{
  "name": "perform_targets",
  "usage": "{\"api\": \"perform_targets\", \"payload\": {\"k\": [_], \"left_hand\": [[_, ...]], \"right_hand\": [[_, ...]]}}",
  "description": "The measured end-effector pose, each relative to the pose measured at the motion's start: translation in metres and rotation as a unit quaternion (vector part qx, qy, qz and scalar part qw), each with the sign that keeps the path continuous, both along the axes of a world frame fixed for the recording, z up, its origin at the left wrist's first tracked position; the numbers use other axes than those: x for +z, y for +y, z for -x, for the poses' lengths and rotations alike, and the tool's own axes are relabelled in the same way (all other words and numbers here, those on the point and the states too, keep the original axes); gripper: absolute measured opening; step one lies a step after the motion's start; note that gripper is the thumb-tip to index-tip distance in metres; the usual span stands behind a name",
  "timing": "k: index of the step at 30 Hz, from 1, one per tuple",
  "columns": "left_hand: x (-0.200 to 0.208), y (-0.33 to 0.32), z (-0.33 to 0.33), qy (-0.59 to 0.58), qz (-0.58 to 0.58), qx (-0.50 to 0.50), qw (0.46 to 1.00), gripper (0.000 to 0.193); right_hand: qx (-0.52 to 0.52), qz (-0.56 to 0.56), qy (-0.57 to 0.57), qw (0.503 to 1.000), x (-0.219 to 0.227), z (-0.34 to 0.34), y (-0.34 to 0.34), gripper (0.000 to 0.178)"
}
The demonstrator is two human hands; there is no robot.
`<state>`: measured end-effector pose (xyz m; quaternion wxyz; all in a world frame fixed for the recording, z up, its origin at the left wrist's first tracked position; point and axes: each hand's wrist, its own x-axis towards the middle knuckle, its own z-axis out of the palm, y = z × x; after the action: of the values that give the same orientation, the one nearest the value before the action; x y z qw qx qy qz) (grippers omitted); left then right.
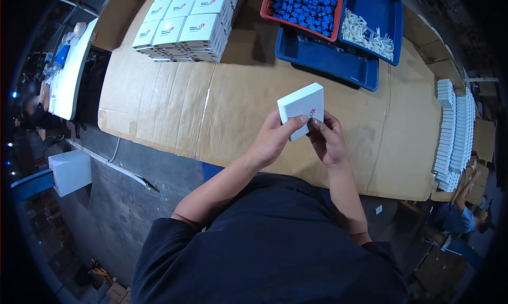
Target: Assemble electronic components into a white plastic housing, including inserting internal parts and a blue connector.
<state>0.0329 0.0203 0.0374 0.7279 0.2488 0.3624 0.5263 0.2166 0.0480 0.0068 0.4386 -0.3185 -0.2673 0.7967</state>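
Between my two hands, above the near part of the cardboard-covered table, is a small flat white box (308, 104) with a red mark on its face. My left hand (276, 135) grips its left side, the thumb lying across the face. My right hand (329, 139) pinches the lower right corner with thumb and fingers; some of those fingers are hidden behind the box. The box is tilted, and its top edge points away from me.
Stacked white boxes (197, 28) stand at the far left of the table (254, 111). A red tray (264, 10) of blue plastic pieces and a blue tray (394, 26) of white pieces overlap another blue tray (328, 66). More white boxes (454, 135) line the right. Co-workers sit either side.
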Motion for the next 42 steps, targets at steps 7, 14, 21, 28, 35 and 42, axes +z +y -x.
{"api": "perform_targets", "payload": {"k": [7,14,21,28,35,42], "left_hand": [[0.007,0.009,0.016,0.104,-0.080,0.033,0.991,0.050],[0.006,0.009,0.022,0.179,-0.109,-0.028,0.977,0.039],[0.010,0.007,0.021,0.264,-0.171,0.000,0.949,0.036],[0.014,0.006,0.017,0.098,-0.105,0.053,0.988,0.039],[0.017,0.007,0.019,0.196,-0.243,0.031,0.949,0.053],[0.025,0.003,0.022,0.201,-0.208,-0.019,0.957,0.046]], "right_hand": [[-0.078,-0.111,-0.154,0.979,0.020,-0.005,0.007,0.041],[-0.019,-0.172,-0.192,0.966,0.017,-0.009,0.003,0.042],[-0.025,-0.295,-0.277,0.914,0.026,-0.010,0.007,0.041],[-0.094,-0.275,-0.217,0.932,0.052,0.006,0.008,0.045],[-0.069,-0.215,-0.142,0.964,0.047,-0.009,-0.003,0.035],[-0.013,-0.227,-0.127,0.965,0.062,-0.008,0.000,0.039]]}}
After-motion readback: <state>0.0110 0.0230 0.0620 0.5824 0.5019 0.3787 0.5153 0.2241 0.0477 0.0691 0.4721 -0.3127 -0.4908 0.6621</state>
